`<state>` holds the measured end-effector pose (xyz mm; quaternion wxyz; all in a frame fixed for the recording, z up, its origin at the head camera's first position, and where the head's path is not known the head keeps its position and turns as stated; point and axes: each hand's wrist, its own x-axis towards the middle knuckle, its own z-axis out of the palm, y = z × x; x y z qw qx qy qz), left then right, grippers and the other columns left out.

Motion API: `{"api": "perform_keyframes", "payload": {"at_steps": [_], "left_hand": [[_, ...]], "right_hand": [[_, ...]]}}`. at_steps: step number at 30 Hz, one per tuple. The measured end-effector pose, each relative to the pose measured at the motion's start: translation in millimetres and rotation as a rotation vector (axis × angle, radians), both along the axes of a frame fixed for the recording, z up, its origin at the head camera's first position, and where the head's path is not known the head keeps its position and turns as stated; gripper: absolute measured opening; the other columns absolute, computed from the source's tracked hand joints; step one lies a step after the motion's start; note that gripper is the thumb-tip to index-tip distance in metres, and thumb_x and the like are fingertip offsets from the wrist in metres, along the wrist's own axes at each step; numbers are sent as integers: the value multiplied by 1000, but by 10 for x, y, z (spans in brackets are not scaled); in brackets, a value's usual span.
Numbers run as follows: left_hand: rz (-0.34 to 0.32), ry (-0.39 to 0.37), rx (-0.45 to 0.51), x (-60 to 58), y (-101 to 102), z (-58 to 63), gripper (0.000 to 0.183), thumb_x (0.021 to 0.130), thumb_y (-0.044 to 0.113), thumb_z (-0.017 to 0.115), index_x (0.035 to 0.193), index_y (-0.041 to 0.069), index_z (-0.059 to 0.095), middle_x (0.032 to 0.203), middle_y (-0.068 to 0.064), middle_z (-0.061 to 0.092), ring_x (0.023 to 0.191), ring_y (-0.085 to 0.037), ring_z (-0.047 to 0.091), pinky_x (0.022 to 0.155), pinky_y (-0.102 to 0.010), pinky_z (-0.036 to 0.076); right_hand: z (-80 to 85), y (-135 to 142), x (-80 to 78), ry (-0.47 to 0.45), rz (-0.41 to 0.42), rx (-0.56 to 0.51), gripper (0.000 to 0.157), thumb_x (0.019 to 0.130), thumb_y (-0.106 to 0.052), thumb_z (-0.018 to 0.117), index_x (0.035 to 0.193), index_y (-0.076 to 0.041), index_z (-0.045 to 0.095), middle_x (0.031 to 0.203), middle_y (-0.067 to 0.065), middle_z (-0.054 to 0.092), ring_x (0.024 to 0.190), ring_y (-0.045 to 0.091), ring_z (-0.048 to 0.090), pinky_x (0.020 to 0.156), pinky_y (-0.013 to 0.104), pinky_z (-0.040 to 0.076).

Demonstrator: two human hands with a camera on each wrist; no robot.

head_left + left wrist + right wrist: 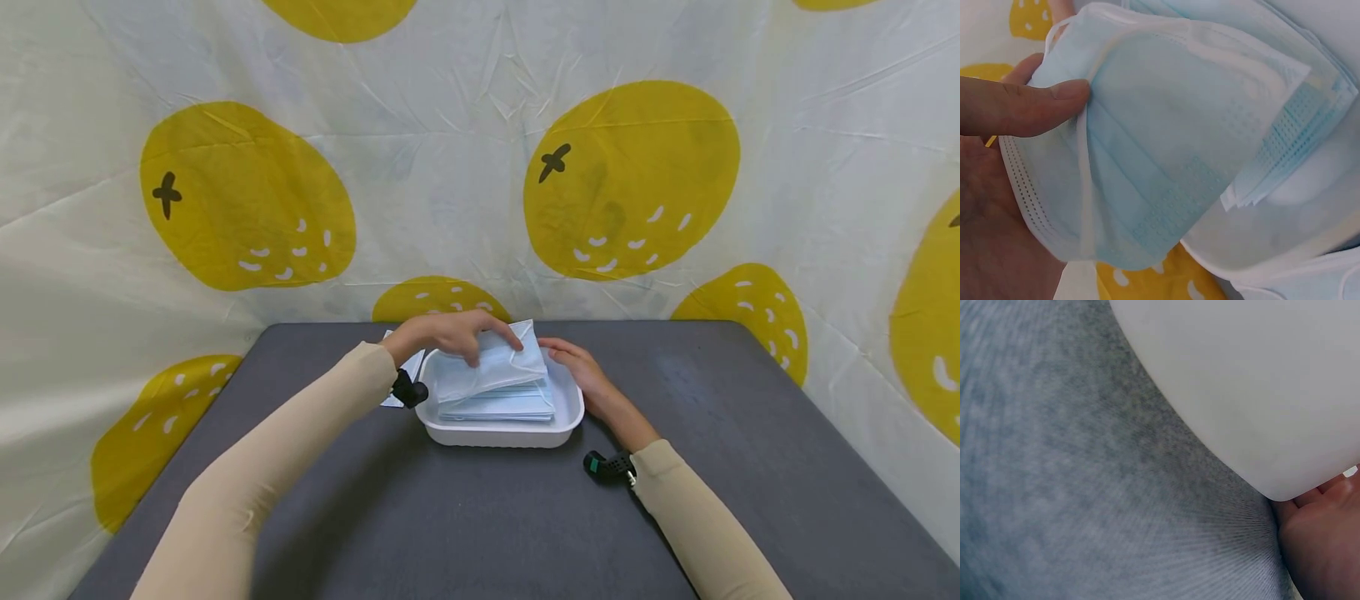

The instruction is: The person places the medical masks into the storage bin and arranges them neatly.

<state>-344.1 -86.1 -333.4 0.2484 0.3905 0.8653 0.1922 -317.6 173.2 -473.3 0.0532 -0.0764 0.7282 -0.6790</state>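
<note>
In the head view a white plastic tray (495, 437) holds a stack of light-blue pleated face masks (495, 408). Over the stack, my left hand (453, 333) pinches a face mask (1141, 144), thumb in front and fingers mostly hidden behind it. The mask is tilted, its white ear loop crossing its face in the left wrist view. My right hand (581, 371) rests against the tray's right side near the far corner, fingers fairly straight. The right wrist view shows that palm (1329, 537) beside the tray wall (1247, 406), with fingertips hidden.
More mask material (392, 401) lies on the dark grey table (480, 525) just left of the tray, partly behind the left wrist. Behind the table hangs a white curtain (442, 183) with yellow fruit prints. Each wrist wears a black camera strap (611, 467).
</note>
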Motion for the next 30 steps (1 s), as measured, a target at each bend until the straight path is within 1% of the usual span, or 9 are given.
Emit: {"api": "perform_keyframes", "payload": {"at_steps": [3, 6, 13, 16, 21, 23, 26, 28, 30], "left_hand": [[-42, 10, -2, -28, 55, -26, 74, 79, -15, 59, 139, 27, 66, 154, -1, 52, 129, -23, 42, 105, -38, 37], [-76, -12, 1, -61, 98, -57, 79, 75, -20, 54, 138, 25, 67, 152, 2, 55, 125, -21, 42, 98, -35, 36], [-103, -72, -39, -101, 174, -124, 82, 74, -24, 52, 137, 26, 68, 154, 2, 54, 130, -18, 43, 102, -34, 36], [-113, -86, -59, -117, 210, -171, 82, 75, -24, 52, 137, 26, 68, 155, 0, 53, 130, -18, 43, 101, -34, 38], [-107, -102, -94, -113, 260, -234, 81, 76, -25, 50, 136, 26, 69, 157, -2, 50, 127, -20, 41, 96, -34, 39], [-94, -108, -109, -106, 277, -238, 81, 77, -26, 50, 135, 27, 69, 159, -3, 47, 128, -20, 40, 95, -34, 40], [-78, -126, -121, -105, 303, -242, 84, 76, -28, 48, 134, 27, 69, 162, -4, 42, 130, -20, 38, 95, -33, 39], [-75, -140, -125, -110, 318, -260, 85, 75, -29, 46, 134, 28, 69, 163, -5, 40, 130, -21, 37, 90, -33, 39], [-69, -149, -132, -108, 339, -279, 86, 75, -30, 45, 134, 28, 69, 163, -6, 39, 130, -22, 35, 91, -33, 38]], "right_hand": [[3, 13, 1, 4, 5, -2, 47, 109, -17, 45, 152, 2, 46, 159, 20, 44, 126, 12, 54, 107, 27, 44], [-3, 24, -6, 6, 4, -3, 47, 109, -18, 45, 152, 2, 45, 157, 17, 46, 118, 3, 55, 103, 22, 46], [-19, 46, -44, 47, 36, -10, 44, 109, -16, 46, 149, 0, 51, 140, -4, 62, 118, -1, 57, 106, 24, 44], [-13, 49, -56, 69, 56, 0, 42, 108, -14, 45, 147, -2, 54, 144, 0, 62, 124, -2, 54, 111, 26, 40], [3, 47, -48, 77, 62, 11, 42, 108, -13, 44, 147, -2, 55, 157, 16, 50, 127, 2, 51, 119, 40, 32], [4, 45, -48, 78, 60, 14, 42, 108, -13, 44, 147, -2, 55, 158, 18, 48, 132, 10, 49, 122, 44, 29], [4, 41, -50, 78, 56, 8, 43, 107, -10, 42, 147, -2, 55, 158, 18, 48, 141, 20, 44, 124, 46, 26], [3, 39, -53, 80, 56, 2, 43, 107, -9, 41, 147, -2, 55, 158, 19, 48, 145, 25, 40, 124, 45, 25], [1, 44, -52, 77, 54, -1, 43, 107, -9, 41, 146, -1, 55, 158, 19, 48, 144, 23, 42, 124, 44, 25]]}}
